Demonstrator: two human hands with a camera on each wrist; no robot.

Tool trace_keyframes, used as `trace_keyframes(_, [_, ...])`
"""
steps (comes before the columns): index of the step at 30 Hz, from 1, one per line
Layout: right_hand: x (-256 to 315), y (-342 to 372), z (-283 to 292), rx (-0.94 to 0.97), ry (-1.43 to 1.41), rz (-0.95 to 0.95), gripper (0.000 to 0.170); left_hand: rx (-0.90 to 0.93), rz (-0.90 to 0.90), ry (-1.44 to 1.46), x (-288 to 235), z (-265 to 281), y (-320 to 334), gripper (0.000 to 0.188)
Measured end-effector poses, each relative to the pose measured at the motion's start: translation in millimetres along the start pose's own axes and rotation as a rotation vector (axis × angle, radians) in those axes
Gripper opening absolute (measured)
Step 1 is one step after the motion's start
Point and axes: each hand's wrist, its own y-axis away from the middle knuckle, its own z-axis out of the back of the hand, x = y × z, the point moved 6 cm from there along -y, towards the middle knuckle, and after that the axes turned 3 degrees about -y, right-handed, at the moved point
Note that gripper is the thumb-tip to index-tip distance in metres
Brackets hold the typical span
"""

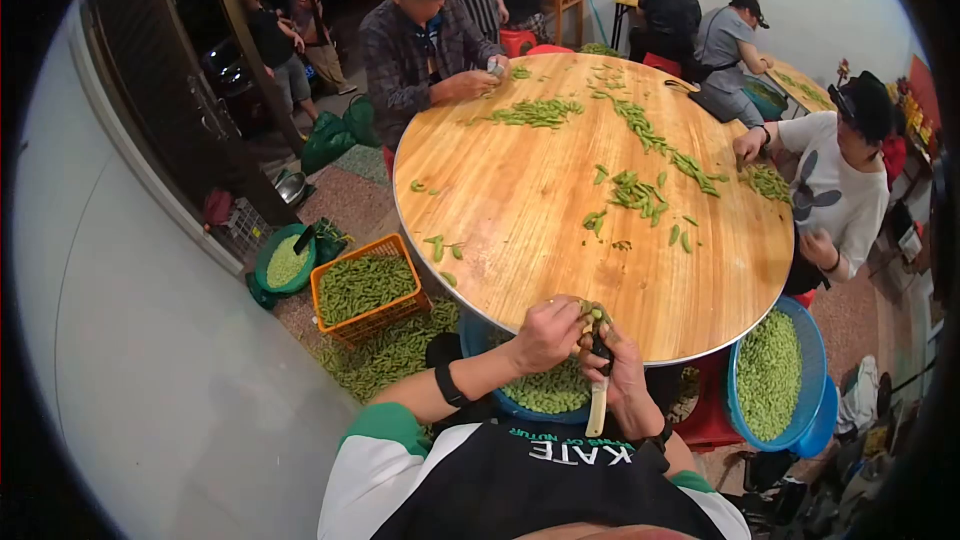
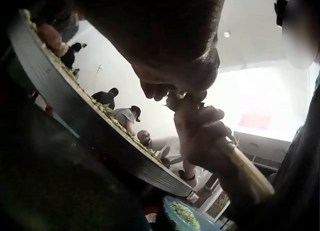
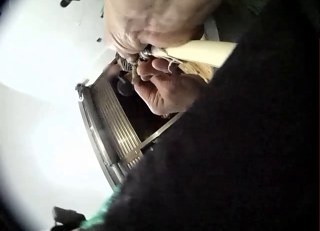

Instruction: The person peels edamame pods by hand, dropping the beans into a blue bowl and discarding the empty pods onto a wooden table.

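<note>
In front of my chest, over the near edge of the round wooden table (image 1: 480,250), my two hands meet. The right hand (image 1: 627,375) grips a tool by its cream handle (image 1: 597,412), which points back toward my body; the fingers cover its working end. Between the hands is a green soybean pod (image 1: 594,312), pinched by the fingertips of my left hand (image 1: 548,335). In the right wrist view, the left fingers (image 3: 167,93) curl close beside the tool's handle (image 3: 200,52). Just below the hands stands a blue basin of shelled green beans (image 1: 550,390).
Loose pods (image 1: 640,190) lie scattered on the table. At left are an orange crate of pods (image 1: 365,290) and a green basin (image 1: 285,265). A blue tub of shelled beans (image 1: 768,375) stands right. People sit at the table's far left (image 1: 420,50) and right (image 1: 840,180).
</note>
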Motion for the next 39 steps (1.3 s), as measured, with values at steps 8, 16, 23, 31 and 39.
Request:
trace_keyframes(8, [16, 12, 1, -0.173, 0.698, 0.336, 0.017, 0.003, 0.313, 0.233, 8, -20, 17, 0.010])
trace_keyframes(16, [15, 11, 11, -0.149, 0.935, 0.577, 0.025, 0.078, 0.371, 0.383, -3, -8, 26, 0.013])
trace_keyframes(23, [19, 15, 7, -0.013, 1.417, 0.912, 0.030, 0.166, 0.485, 0.458, -2, -10, 38, 0.015])
trace_keyframes(31, [21, 23, -16, 0.050, 1.717, 0.988, 0.032, 0.160, 0.473, 0.397, -1, -17, 41, 0.013])
trace_keyframes(39, [10, 23, -29, 0.072, 1.865, 1.040, 0.034, 0.217, 0.649, 0.367, -3, -17, 45, 0.015])
